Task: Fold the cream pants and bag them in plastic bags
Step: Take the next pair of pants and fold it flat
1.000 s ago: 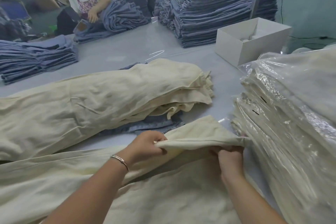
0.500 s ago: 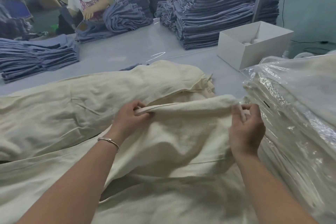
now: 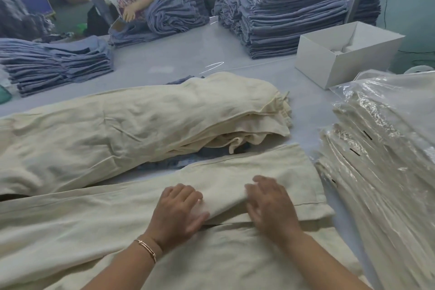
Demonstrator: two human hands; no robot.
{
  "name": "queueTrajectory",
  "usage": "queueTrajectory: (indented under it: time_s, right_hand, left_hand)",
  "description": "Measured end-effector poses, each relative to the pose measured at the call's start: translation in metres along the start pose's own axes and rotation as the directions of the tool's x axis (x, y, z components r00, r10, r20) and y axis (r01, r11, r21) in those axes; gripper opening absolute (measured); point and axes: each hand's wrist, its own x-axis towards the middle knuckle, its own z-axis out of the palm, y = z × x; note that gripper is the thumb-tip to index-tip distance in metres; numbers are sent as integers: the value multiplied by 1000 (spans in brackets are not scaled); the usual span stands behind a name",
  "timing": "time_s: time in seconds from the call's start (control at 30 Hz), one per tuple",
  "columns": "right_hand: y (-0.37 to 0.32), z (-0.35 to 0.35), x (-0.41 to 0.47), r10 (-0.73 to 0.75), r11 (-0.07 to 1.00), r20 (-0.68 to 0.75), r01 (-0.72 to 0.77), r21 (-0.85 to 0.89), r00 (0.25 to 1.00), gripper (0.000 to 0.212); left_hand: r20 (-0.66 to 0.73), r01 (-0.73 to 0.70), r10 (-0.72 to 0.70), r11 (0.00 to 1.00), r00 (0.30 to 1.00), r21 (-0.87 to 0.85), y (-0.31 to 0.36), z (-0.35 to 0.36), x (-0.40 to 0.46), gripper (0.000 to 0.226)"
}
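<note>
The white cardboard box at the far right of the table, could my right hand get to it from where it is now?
Probably yes. The right hand lies flat on the cream pants, holding nothing, and bare table runs up to the white cardboard box; the stack of bagged pants flanks that path.

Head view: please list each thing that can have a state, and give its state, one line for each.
cream pants: flat on the table, leg end folded over
left hand: open, flat on the cream pants
right hand: open, flat on the fold
pile of cream pants: unfolded, not bagged
bagged pants stack: folded, in plastic bags
white box: open
denim stacks: folded, stacked
</note>
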Motion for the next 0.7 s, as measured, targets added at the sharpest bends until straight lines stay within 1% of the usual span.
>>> queueTrajectory:
  time_s: [0.03,0.07,0.1,0.13,0.17,0.2,0.23,0.27,0.3,0.33,0.37,0.4,0.47,0.53,0.57,0.6,0.63,0.67,0.7]
  right_hand:
    - [-3,5,-4,-51,998,24,51,-25,998,38]
    - [-3,7,-5,-33,999,33,34,-28,999,43]
    - [0,7,-3,48,999,35,-48,-18,998,47]
    - [5,4,0,160,987,31,-160,-17,987,50]
    - [10,0,4,266,964,38,-265,-22,963,48]
    - [14,-5,8,340,940,19,-339,-32,940,41]
    - [16,-10,11,380,924,-3,-380,-34,925,30]
    - [15,-14,14,399,917,18,-398,-28,917,24]
    - [11,-17,16,399,917,98,-399,-29,911,23]
    - [5,-18,16,385,921,224,-387,-35,895,22]
    - [1,-17,16,356,931,342,-364,-43,870,21]
    - [-1,-14,15,319,942,414,-334,-37,853,20]
    - [-1,-11,15,233,960,470,-279,28,851,25]
    - [6,-9,15,147,973,503,-216,82,852,43]
    - [7,-10,16,112,978,511,-186,96,852,52]
    - [7,-10,16,61,985,495,-133,113,867,56]
    - [6,-10,16,-17,990,431,-46,135,902,50]
    - [5,-9,16,-96,987,332,47,154,938,39]
    - [6,-8,16,-158,979,222,124,160,962,33]
  left_hand:
    - [51,70,-69,997,996,-18,-5,-1,-5,38]
    - [104,164,-159,985,982,-45,-10,-3,-10,50]
    - [150,272,-259,960,954,-71,-15,-5,-14,60]
    - [208,373,-351,924,913,-83,-20,-6,-18,69]
    - [252,442,-414,895,875,-66,-27,-6,-20,73]
    - [278,479,-453,877,847,-30,-34,-4,-20,74]
    - [311,501,-479,865,821,10,-41,-4,-15,76]
    - [355,522,-502,852,789,45,-48,-4,-8,82]
    - [400,539,-519,839,756,70,-54,-4,2,90]
    - [443,553,-531,828,722,91,-59,-5,12,96]
    - [477,558,-536,822,696,110,-64,-4,21,101]
    - [492,551,-536,824,686,130,-67,-3,28,101]
    - [496,527,-536,832,683,173,-71,-3,38,92]
    - [492,483,-526,847,694,223,-72,-3,45,67]
    - [462,438,-507,862,728,257,-73,-4,47,52]
    - [402,400,-485,873,777,280,-73,-7,50,40]
    - [300,379,-459,879,836,289,-73,-10,51,31]
    - [172,375,-436,878,884,298,-74,-15,51,24]
    - [58,384,-420,871,906,307,-76,-20,50,18]
